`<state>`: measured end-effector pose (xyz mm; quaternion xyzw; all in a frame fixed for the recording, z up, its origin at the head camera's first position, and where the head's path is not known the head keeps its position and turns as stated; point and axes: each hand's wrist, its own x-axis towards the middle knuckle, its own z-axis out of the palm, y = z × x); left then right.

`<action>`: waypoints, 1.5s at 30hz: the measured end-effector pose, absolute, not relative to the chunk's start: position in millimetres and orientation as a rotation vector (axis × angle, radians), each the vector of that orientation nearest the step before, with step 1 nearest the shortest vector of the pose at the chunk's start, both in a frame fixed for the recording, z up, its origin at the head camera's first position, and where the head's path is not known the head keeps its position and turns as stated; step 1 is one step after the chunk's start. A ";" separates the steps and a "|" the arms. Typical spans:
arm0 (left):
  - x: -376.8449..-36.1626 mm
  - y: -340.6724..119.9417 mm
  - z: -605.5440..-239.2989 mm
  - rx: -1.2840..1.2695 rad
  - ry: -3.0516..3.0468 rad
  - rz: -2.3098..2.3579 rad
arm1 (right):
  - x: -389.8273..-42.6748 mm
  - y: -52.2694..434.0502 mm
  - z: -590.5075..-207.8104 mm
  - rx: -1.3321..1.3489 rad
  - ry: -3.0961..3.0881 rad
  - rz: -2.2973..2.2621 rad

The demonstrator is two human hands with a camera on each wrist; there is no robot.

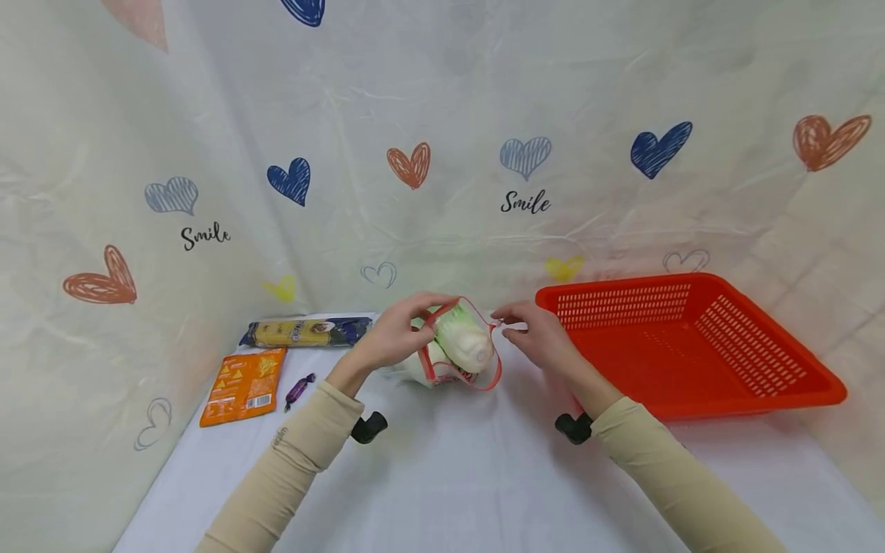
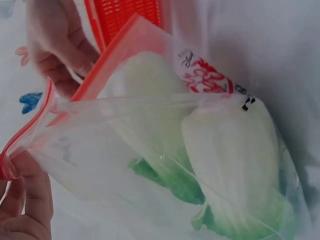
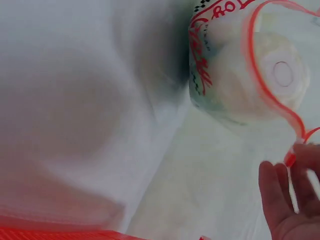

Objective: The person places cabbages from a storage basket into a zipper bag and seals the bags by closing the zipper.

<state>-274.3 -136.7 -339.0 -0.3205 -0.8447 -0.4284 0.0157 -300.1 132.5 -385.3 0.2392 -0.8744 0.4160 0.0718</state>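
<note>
In the head view, a clear zip bag with a red zip edge stands with its mouth spread toward me. One bok choy shows its cut pale base in the opening. A second bok choy lies beside it inside the bag, seen through the film in the left wrist view. My left hand pinches the red edge on the left of the mouth. On the opposite side, my right hand pinches the end of the red zip, seen closely in the right wrist view. Red lettering is printed on the bag.
A red plastic basket stands to the right, close to my right forearm. On the left lie an orange packet, a purple-wrapped candy and a long blue-and-yellow packet. A heart-printed sheet hangs behind the white table.
</note>
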 end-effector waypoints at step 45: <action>-252.7 -172.3 -350.2 -0.698 -2.428 -1.839 | -302.2 183.7 -288.0 0.573 -2.619 1.457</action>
